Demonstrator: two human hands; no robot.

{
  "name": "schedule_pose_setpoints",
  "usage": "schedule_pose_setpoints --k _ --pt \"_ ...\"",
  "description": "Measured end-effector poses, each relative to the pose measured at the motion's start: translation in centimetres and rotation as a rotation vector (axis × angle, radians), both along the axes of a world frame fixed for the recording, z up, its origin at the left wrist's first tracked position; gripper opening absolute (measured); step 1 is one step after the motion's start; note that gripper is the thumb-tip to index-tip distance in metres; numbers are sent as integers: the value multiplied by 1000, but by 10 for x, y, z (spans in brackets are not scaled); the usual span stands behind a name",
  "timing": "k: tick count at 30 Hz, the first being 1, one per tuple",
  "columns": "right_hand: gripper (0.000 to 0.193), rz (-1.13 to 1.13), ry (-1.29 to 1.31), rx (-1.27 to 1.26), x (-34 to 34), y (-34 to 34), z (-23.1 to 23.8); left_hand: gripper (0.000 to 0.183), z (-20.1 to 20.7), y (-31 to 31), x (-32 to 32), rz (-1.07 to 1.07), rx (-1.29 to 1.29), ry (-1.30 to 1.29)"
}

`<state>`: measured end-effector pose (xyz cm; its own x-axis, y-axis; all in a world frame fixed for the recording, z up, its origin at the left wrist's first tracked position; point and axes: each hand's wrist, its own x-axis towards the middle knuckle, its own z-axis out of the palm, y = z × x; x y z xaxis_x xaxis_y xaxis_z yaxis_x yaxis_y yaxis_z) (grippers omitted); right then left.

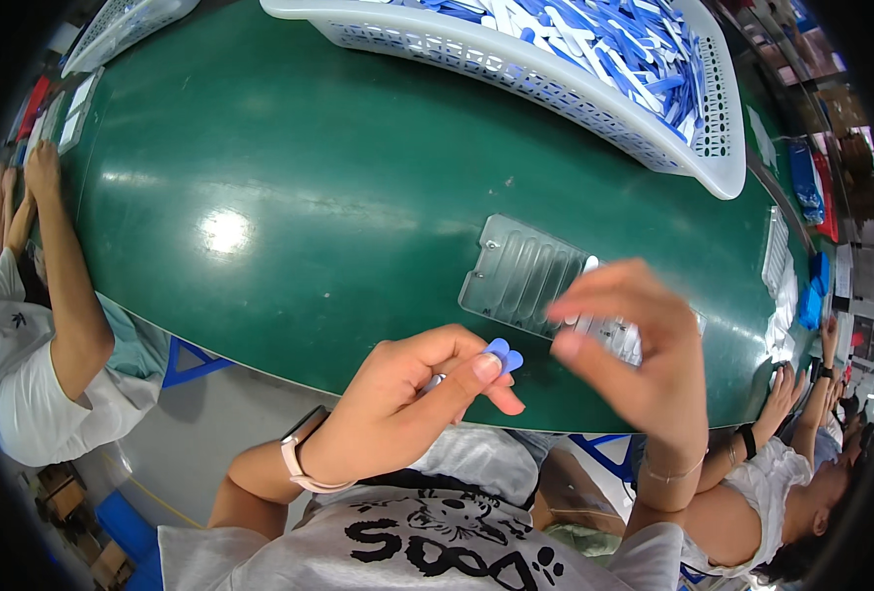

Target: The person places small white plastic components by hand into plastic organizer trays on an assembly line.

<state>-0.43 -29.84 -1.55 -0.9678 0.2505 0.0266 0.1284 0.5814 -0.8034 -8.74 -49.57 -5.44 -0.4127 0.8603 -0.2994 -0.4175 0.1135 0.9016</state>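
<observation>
Left grip (388,394): pinched on blue sticks (502,355), near front edge of surface (259,177)
Right grip (648,330): blurry, fingers apart, by clear tray (525,266)

Black-printed light T-shirt (417,552), watch (306,425) (pink band (291,458)), thin bracelet (675,477)

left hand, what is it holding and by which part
The left hand pinches blue pieces between thumb and fingers, just behind their rounded ends; the rest is mostly hidden.
</observation>
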Motion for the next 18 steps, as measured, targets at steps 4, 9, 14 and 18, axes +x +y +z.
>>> schedule_pose_setpoints --k 4,9,14,18 --pt "12 31 43 -199 11 -20 -4 22 2 4 2 -8 32 106" --pt "12 -303 350 303 13 0 -13 29 1 1 -5 1 -11 37" --pt "19 -124 326 654 18 -13 -28 44 5 -2 -3 75 5 -174" --pt "22 -82 223 834 30 -25 -31 48 8 3 2 93 13 -164"
